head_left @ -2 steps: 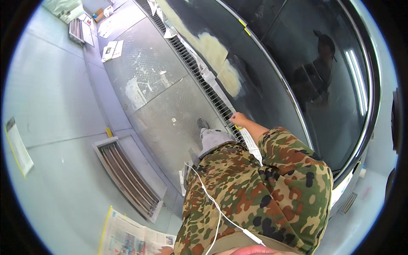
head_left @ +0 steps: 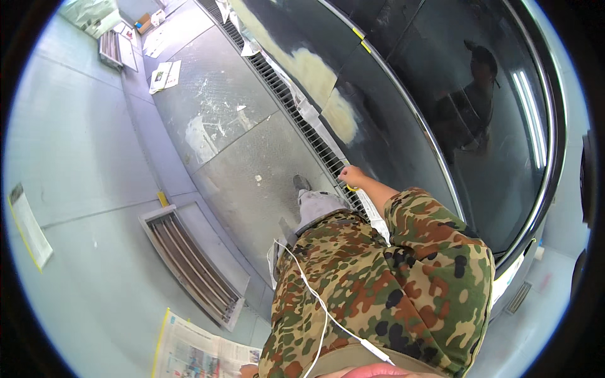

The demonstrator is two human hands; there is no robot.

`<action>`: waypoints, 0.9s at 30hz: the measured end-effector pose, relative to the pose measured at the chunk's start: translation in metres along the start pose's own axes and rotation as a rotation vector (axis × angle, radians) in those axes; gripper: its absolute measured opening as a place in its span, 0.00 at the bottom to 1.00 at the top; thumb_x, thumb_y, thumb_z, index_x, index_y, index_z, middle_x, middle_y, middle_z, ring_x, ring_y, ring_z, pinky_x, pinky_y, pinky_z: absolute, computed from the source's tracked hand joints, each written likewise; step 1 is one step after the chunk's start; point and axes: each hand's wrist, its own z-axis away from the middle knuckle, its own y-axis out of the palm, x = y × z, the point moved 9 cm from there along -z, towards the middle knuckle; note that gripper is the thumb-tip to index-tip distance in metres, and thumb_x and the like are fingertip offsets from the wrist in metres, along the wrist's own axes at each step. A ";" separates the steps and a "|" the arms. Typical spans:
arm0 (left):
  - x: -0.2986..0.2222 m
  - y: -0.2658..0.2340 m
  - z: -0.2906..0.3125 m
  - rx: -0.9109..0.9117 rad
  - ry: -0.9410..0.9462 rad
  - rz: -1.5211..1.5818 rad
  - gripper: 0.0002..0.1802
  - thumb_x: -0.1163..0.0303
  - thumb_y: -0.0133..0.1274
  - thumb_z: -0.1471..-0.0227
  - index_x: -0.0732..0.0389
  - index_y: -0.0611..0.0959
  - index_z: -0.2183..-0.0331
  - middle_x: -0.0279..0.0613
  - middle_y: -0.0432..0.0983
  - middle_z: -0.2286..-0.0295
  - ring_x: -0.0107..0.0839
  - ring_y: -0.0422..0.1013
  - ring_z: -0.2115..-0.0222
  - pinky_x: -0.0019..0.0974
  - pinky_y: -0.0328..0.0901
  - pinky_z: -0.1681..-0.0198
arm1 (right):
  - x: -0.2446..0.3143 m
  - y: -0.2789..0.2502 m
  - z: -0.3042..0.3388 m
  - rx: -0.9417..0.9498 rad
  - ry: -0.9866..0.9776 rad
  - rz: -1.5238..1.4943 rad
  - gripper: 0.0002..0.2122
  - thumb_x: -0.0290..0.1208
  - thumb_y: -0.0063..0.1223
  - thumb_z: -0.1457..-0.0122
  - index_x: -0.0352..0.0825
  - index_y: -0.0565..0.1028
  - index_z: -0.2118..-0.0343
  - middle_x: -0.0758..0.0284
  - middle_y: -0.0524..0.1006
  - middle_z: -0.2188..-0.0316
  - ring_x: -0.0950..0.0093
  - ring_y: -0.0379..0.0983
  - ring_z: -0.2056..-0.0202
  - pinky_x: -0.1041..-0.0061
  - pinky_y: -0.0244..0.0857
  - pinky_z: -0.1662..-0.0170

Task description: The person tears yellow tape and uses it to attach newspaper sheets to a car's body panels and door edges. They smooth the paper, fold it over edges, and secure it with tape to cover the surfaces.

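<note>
My right hand (head_left: 351,176) is closed beside the car's dark side, above the floor grate. A yellow ring that looks like a roll of masking tape (head_left: 351,188) shows under its fingers. Only a small part of my left hand (head_left: 250,371) shows at the lower edge, at the right side of a newspaper sheet (head_left: 195,346), which it appears to grip. Yellow tape runs along the sheet's left edge. The car's dark side panel (head_left: 384,135) carries a pale, sanded-looking filler patch (head_left: 315,79).
A slotted grate (head_left: 296,104) with white paper along it runs beside the car. Louvred vents (head_left: 189,264) are set in the left wall, where a taped paper strip (head_left: 31,230) hangs. Papers (head_left: 165,77) lie on the scuffed floor. A white cable (head_left: 315,293) hangs over my camouflage shirt.
The newspaper sheet sits slightly farther right and lower. My right hand has shifted a little to the left.
</note>
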 end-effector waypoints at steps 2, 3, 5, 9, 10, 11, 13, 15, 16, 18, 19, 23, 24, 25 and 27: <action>-0.031 0.004 -0.018 0.003 0.030 0.214 0.30 0.56 0.44 0.39 0.61 0.69 0.40 0.56 0.66 0.44 0.53 0.63 0.44 0.54 0.57 0.45 | 0.017 0.001 -0.014 -0.044 -0.101 -0.074 0.13 0.42 0.61 0.48 0.36 0.82 0.69 0.58 0.82 0.69 0.64 0.80 0.66 0.64 0.72 0.62; -0.048 0.011 -0.028 0.156 0.053 0.426 0.28 0.62 0.47 0.40 0.62 0.71 0.42 0.57 0.70 0.47 0.52 0.68 0.48 0.51 0.63 0.49 | 0.023 0.005 -0.018 -0.056 -0.128 -0.090 0.13 0.42 0.61 0.49 0.35 0.82 0.69 0.58 0.82 0.69 0.64 0.80 0.67 0.64 0.72 0.62; -0.108 -0.014 -0.058 0.226 0.129 0.752 0.20 0.66 0.48 0.40 0.66 0.76 0.49 0.58 0.76 0.56 0.51 0.74 0.57 0.47 0.69 0.57 | 0.023 0.014 -0.025 -0.056 -0.112 -0.171 0.14 0.42 0.62 0.49 0.35 0.82 0.69 0.58 0.82 0.71 0.62 0.79 0.68 0.64 0.71 0.63; -0.295 -0.137 -0.137 0.087 0.350 1.154 0.24 0.58 0.45 0.35 0.72 0.81 0.69 0.58 0.75 0.79 0.46 0.73 0.77 0.47 0.66 0.71 | 0.014 0.034 -0.023 -0.065 -0.048 -0.231 0.15 0.43 0.62 0.48 0.34 0.81 0.68 0.58 0.82 0.72 0.62 0.79 0.69 0.63 0.71 0.63; -0.342 -0.158 -0.154 0.253 0.387 1.145 0.27 0.56 0.45 0.35 0.72 0.77 0.75 0.57 0.70 0.83 0.45 0.69 0.80 0.47 0.63 0.73 | 0.005 0.039 -0.021 -0.049 0.020 -0.241 0.15 0.42 0.61 0.47 0.33 0.81 0.68 0.58 0.82 0.72 0.63 0.79 0.70 0.63 0.71 0.63; -0.383 -0.186 -0.168 0.335 0.486 1.151 0.30 0.54 0.46 0.35 0.71 0.74 0.80 0.56 0.65 0.86 0.44 0.65 0.84 0.48 0.60 0.75 | 0.004 0.036 -0.018 -0.113 0.018 -0.190 0.15 0.41 0.61 0.46 0.33 0.81 0.65 0.58 0.82 0.70 0.63 0.79 0.68 0.63 0.71 0.62; -0.449 -0.243 -0.191 0.391 0.598 1.188 0.34 0.50 0.44 0.35 0.67 0.67 0.84 0.51 0.57 0.89 0.44 0.57 0.86 0.49 0.55 0.77 | -0.002 0.037 -0.014 -0.084 0.047 -0.241 0.16 0.42 0.62 0.44 0.32 0.80 0.62 0.57 0.82 0.63 0.62 0.79 0.61 0.63 0.71 0.58; -0.499 -0.285 -0.206 0.404 0.727 1.212 0.35 0.47 0.43 0.36 0.67 0.70 0.84 0.54 0.61 0.88 0.48 0.60 0.85 0.50 0.57 0.75 | -0.005 0.030 -0.013 -0.073 0.058 -0.263 0.15 0.41 0.61 0.44 0.31 0.81 0.63 0.58 0.82 0.64 0.63 0.78 0.62 0.62 0.71 0.58; -0.516 -0.300 -0.213 0.368 0.808 1.220 0.36 0.45 0.42 0.36 0.67 0.71 0.83 0.55 0.63 0.87 0.51 0.62 0.84 0.51 0.58 0.74 | 0.003 0.019 -0.012 -0.146 -0.021 -0.274 0.14 0.40 0.64 0.46 0.32 0.82 0.67 0.62 0.83 0.73 0.72 0.78 0.70 0.68 0.71 0.64; -0.559 -0.307 -0.225 0.394 0.861 1.195 0.36 0.44 0.41 0.36 0.66 0.75 0.82 0.57 0.68 0.85 0.55 0.68 0.81 0.53 0.62 0.72 | 0.004 -0.007 -0.013 -0.262 -0.007 -0.252 0.13 0.39 0.62 0.46 0.33 0.82 0.67 0.61 0.82 0.73 0.67 0.79 0.71 0.66 0.71 0.64; -0.583 -0.305 -0.234 0.376 0.909 1.199 0.36 0.44 0.40 0.36 0.66 0.77 0.82 0.58 0.71 0.84 0.57 0.70 0.79 0.54 0.63 0.71 | 0.004 -0.015 -0.014 -0.282 0.011 -0.284 0.12 0.38 0.62 0.45 0.33 0.82 0.67 0.62 0.82 0.74 0.69 0.78 0.71 0.68 0.71 0.64; -0.659 -0.242 -0.274 0.289 1.006 1.040 0.30 0.48 0.41 0.36 0.61 0.83 0.76 0.56 0.79 0.76 0.57 0.76 0.70 0.57 0.67 0.64 | 0.006 -0.033 -0.014 -0.389 0.154 -0.361 0.10 0.36 0.63 0.44 0.34 0.83 0.67 0.65 0.82 0.75 0.75 0.78 0.73 0.70 0.71 0.66; -0.676 -0.228 -0.284 0.265 1.043 1.022 0.28 0.48 0.42 0.37 0.60 0.84 0.74 0.55 0.80 0.75 0.57 0.76 0.69 0.57 0.68 0.63 | 0.008 -0.034 -0.014 -0.443 0.183 -0.341 0.10 0.36 0.63 0.44 0.34 0.83 0.67 0.65 0.82 0.75 0.74 0.78 0.73 0.70 0.71 0.66; -0.691 -0.211 -0.297 0.262 1.102 0.968 0.26 0.49 0.42 0.37 0.59 0.84 0.72 0.54 0.81 0.73 0.56 0.76 0.68 0.57 0.68 0.62 | 0.015 -0.034 -0.012 -0.495 0.188 -0.265 0.09 0.37 0.63 0.44 0.35 0.83 0.68 0.65 0.82 0.74 0.74 0.78 0.72 0.68 0.71 0.65; -0.713 -0.187 -0.320 0.295 1.146 0.883 0.22 0.52 0.48 0.39 0.60 0.84 0.70 0.52 0.81 0.72 0.56 0.76 0.68 0.57 0.68 0.59 | 0.026 -0.010 -0.018 -0.393 0.264 -0.223 0.15 0.43 0.60 0.43 0.36 0.82 0.62 0.60 0.83 0.69 0.66 0.79 0.69 0.64 0.72 0.62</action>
